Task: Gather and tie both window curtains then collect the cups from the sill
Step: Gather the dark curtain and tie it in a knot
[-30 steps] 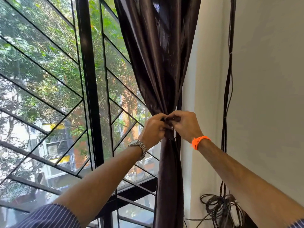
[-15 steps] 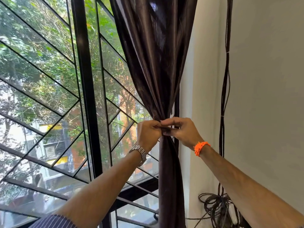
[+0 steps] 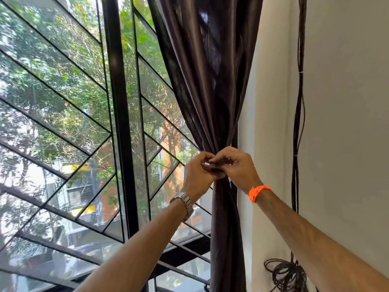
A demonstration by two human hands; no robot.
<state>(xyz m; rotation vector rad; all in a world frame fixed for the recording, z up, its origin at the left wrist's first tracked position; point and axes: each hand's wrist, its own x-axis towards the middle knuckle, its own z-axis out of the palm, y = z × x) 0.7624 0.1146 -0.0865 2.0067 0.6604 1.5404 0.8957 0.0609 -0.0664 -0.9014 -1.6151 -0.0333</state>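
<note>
A dark brown curtain [image 3: 210,81] hangs at the right side of the window, bunched into a narrow waist at mid height. My left hand [image 3: 197,173], with a metal watch on the wrist, and my right hand [image 3: 237,167], with an orange wristband, both pinch a dark tie band [image 3: 216,165] at that waist, fingertips touching each other. Below the hands the curtain falls straight as a tight column. The sill and the cups are out of view.
A black window frame post [image 3: 120,123] and diagonal grille bars [image 3: 63,98] stand left of the curtain. Black cables [image 3: 297,102] run down the cream wall [image 3: 347,102] to a coiled bundle [image 3: 286,275] low on the right.
Both hands stayed at the gathered waist, their fingers shifting around the tie band. The view tilted slightly, so the hands sit a little lower in the frame.
</note>
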